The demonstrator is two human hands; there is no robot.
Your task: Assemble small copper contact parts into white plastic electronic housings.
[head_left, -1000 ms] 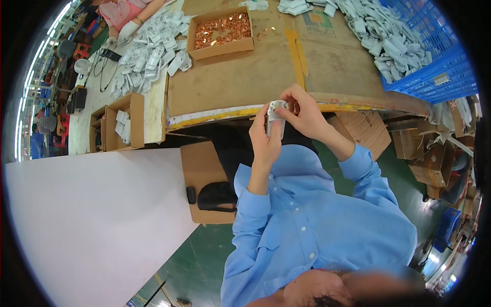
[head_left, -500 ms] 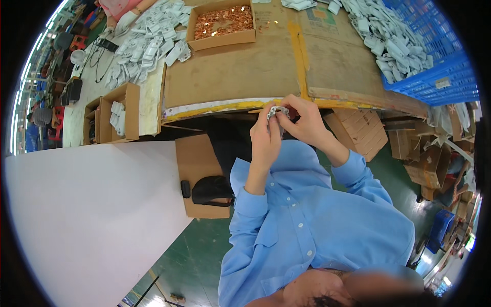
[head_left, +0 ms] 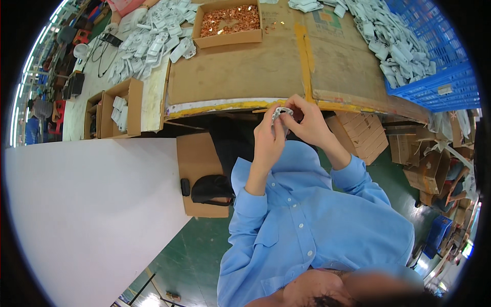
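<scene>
Just off the table's front edge, my left hand (head_left: 268,138) grips a small white plastic part (head_left: 281,112) with openings in it. My right hand (head_left: 310,124) is closed in a pinch at the same part, thumb and index finger against its right side. The fingers cover much of the part, and any tiny piece between them is hidden. Farther back on the cardboard-covered table (head_left: 230,77) stands an open carton (head_left: 225,42) of small copper-coloured metal pieces. Similar white plastic parts lie in a heap (head_left: 151,46) to its left.
A blue plastic crate (head_left: 434,87) at the far right adjoins another heap of white parts (head_left: 399,51). Left, a small carton (head_left: 134,110) holds several white parts. A large white board (head_left: 92,204) fills the lower left; cardboard boxes (head_left: 360,135) stand below the table, right.
The white plastic part has tilted a little in my fingers, showing more of its openings. Both hands stay nearly in place, while the view has shifted slightly.
</scene>
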